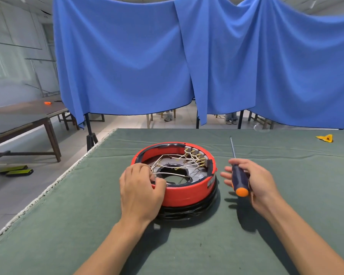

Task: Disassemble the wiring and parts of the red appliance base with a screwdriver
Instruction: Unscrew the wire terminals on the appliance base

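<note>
The round red appliance base (189,193) sits upside down in the middle of the green table, on a coil of black cable (189,212). Inside it, white wires (179,161) run to a row of terminals (197,155) at the far right wall. My left hand (141,191) grips the near left rim, its fingertips curled inside among the wires. To the right of the base, my right hand (252,179) holds a screwdriver (239,178) with a dark blue handle and orange cap. Its thin shaft points away from me, clear of the base.
The green cloth-covered table (87,225) has its left edge near my left arm. A yellow object (325,138) lies at the far right. Blue curtains (187,56) hang behind the table. Wooden tables (28,120) stand to the left, with two green-topped pedals (16,170) on the floor.
</note>
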Demonstrator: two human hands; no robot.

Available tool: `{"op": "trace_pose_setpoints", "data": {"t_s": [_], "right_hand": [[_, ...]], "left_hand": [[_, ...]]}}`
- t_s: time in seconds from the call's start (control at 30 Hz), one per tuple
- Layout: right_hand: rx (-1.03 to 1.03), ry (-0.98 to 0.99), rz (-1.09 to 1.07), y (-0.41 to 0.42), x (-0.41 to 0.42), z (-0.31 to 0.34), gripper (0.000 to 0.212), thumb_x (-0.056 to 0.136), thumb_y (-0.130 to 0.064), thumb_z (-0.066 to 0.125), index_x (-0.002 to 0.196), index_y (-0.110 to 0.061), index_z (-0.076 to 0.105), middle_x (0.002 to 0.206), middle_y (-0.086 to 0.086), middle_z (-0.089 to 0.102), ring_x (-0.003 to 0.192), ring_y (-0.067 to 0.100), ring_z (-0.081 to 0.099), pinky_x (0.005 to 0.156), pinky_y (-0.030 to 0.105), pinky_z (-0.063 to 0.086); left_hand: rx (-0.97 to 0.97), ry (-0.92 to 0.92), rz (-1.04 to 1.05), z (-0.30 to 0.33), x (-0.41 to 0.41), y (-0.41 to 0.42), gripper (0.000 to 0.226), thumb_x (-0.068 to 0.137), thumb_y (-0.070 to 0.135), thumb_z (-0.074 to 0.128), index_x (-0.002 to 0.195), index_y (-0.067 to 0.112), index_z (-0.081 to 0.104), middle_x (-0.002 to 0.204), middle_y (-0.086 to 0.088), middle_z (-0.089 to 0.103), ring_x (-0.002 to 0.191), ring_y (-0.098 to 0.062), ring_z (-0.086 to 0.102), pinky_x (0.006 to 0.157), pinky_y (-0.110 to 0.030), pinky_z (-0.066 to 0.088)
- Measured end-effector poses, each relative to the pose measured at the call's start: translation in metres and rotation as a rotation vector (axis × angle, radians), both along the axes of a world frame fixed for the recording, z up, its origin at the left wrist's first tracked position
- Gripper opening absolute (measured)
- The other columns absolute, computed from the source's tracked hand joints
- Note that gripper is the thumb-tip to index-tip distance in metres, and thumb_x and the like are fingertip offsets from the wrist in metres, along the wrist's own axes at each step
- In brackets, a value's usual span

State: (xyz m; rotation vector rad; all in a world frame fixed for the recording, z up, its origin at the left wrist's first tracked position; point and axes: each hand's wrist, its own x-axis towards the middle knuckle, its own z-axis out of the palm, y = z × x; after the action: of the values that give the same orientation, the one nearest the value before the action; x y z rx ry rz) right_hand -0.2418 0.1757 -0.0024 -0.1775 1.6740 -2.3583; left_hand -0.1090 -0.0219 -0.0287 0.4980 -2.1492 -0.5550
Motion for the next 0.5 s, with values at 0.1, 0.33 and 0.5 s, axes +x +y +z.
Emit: {"op": "trace_pose_setpoints", "data": {"t_s": [0.1,0.33,0.5], "right_hand": [[-0.167,0.053,0.074,0.005,-0.001,0.007,0.039,0.093,-0.001,0.029,0.106,-0.006,0.066,0.103,0.018,0.067,0.082,0.029,0.073,0.062,0.032,0.06],[0.483,0.781,-0.161,0.0,0.008,-0.002,0.047,0.075,0.008,0.067,0.09,-0.037,0.061,0.078,-0.011,0.07,0.07,0.002,0.066,0.064,0.007,0.046],[0.532,1.019,-0.283,-0.002,0.001,-0.001,0.048,0.073,-0.002,0.074,0.097,-0.039,0.054,0.076,-0.001,0.064,0.073,0.01,0.059,0.067,0.005,0.038]], "left_hand": [[0.021,0.005,-0.014,0.0,0.002,-0.002,0.017,0.072,0.026,0.049,0.06,0.02,0.038,0.086,0.003,0.057,0.091,-0.015,0.044,0.085,-0.03,0.031],[0.039,0.023,-0.009,-0.001,0.001,-0.005,0.028,0.078,0.015,0.064,0.062,0.02,0.041,0.084,0.003,0.058,0.091,-0.014,0.045,0.081,-0.026,0.028],[-0.123,0.026,0.038,0.017,-0.001,-0.004,0.013,0.074,0.026,0.051,0.071,0.013,0.053,0.08,0.001,0.056,0.087,-0.021,0.045,0.083,-0.035,0.034]]}}
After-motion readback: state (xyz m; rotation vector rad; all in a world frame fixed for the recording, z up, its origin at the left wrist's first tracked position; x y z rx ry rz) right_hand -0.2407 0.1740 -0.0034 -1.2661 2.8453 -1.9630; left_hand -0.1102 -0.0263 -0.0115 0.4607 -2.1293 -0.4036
